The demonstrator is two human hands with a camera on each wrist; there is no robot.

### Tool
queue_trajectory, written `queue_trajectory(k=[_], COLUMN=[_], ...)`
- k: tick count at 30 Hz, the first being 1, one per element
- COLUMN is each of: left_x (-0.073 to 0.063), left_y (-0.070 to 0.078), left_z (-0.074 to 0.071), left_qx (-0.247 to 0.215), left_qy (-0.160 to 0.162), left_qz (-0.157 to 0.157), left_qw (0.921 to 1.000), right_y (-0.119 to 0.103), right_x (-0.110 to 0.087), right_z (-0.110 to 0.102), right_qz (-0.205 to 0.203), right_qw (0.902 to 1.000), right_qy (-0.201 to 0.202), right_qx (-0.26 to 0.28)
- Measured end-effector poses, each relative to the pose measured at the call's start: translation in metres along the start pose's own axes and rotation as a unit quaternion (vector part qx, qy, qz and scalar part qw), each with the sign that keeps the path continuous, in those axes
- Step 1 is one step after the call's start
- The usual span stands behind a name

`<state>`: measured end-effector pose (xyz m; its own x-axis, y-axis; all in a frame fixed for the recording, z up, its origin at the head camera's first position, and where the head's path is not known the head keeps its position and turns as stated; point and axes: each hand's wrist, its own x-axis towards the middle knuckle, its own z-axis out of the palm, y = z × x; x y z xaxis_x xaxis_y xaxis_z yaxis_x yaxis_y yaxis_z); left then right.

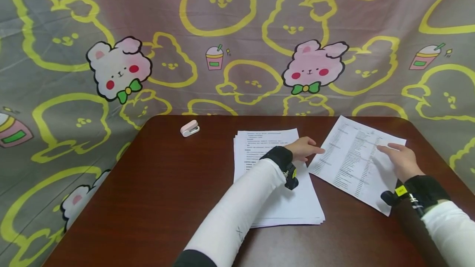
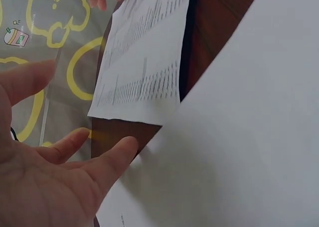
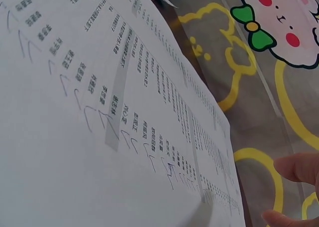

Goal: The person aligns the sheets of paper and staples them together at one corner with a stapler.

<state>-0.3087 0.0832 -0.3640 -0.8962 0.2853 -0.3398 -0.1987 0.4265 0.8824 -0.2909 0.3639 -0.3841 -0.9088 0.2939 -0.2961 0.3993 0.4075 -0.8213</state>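
A stack of printed papers (image 1: 276, 207) lies on the table, its edges slightly uneven. To its right a single printed sheet (image 1: 350, 155) lies at a slant, its left corner close to the stack. My left hand (image 1: 304, 148) is over the stack's right edge, fingers reaching toward the sheet. In the left wrist view the left hand (image 2: 55, 172) has thumb and fingers spread, holding nothing. My right hand (image 1: 402, 162) hovers at the sheet's right side with fingers apart. Columns of text and handwritten pen ticks show on the sheet (image 3: 99, 77) in the right wrist view.
A small white stapler (image 1: 190, 128) sits at the back left of the dark brown table (image 1: 167, 188). Behind the table hangs a grey cloth (image 1: 252, 44) with yellow outlines and cartoon rabbits.
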Motion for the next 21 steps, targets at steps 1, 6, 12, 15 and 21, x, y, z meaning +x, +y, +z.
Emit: queue_trajectory(k=[1, 6, 12, 15, 21], left_x=[0.0, 0.0009, 0.0004, 0.0005, 0.0009], left_y=[0.0, -0.0006, 0.0, 0.0007, 0.0004], left_z=[0.0003, 0.0005, 0.0036, 0.0059, 0.0101], left_qx=[-0.01, -0.05, -0.078, -0.091, -0.118], left_qy=[-0.003, -0.018, -0.02, -0.011, 0.009], left_qz=[0.0, -0.004, -0.016, -0.026, -0.047], left_qw=[0.9999, 0.9986, 0.9966, 0.9954, 0.9918], right_y=[-0.0001, -0.0013, -0.0002, 0.0003, 0.001], right_x=[-0.0001, 0.0011, 0.0015, -0.0004, -0.0017], right_z=[0.0, 0.0018, -0.0004, -0.0037, -0.0074], right_qz=[0.002, 0.007, 0.023, 0.039, 0.062], right_qw=[1.0, 0.9996, 0.9971, 0.9946, 0.9928], right_qy=[-0.001, -0.001, -0.006, -0.004, -0.006], right_qx=[0.002, 0.026, 0.072, 0.096, 0.103])
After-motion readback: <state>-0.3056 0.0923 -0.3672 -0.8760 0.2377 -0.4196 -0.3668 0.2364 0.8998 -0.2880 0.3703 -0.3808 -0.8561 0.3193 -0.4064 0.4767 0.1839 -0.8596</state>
